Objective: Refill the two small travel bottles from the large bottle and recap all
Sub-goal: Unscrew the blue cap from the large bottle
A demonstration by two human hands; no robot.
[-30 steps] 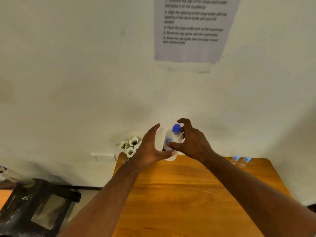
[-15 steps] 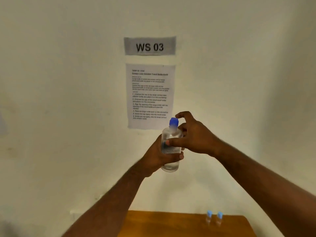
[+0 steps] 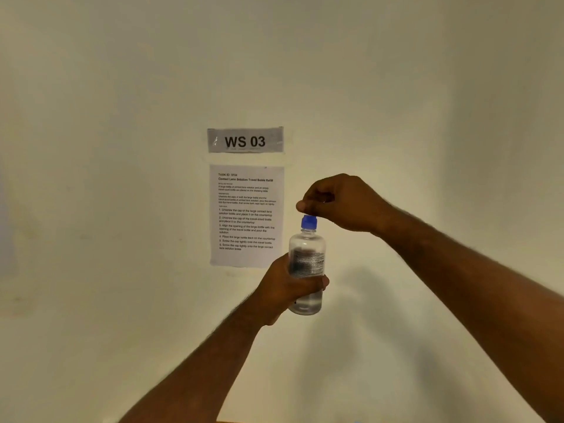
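Note:
The large clear bottle (image 3: 307, 257) with a printed label is held upright in front of the wall. My left hand (image 3: 285, 286) is wrapped around its lower half from the left. Its blue cap (image 3: 309, 222) sits on the neck. My right hand (image 3: 338, 204) hovers over it, with the fingertips pinched on the cap's top. The two small travel bottles and the table are out of view.
A pale wall fills the view. On it hang a grey sign reading WS 03 (image 3: 245, 140) and a printed instruction sheet (image 3: 246, 215), both behind and left of the bottle.
The bottle was lifted off the table and is now held up by my left hand. My right hand rose from the bottle's side to the cap. The view tilted up, so the table dropped out.

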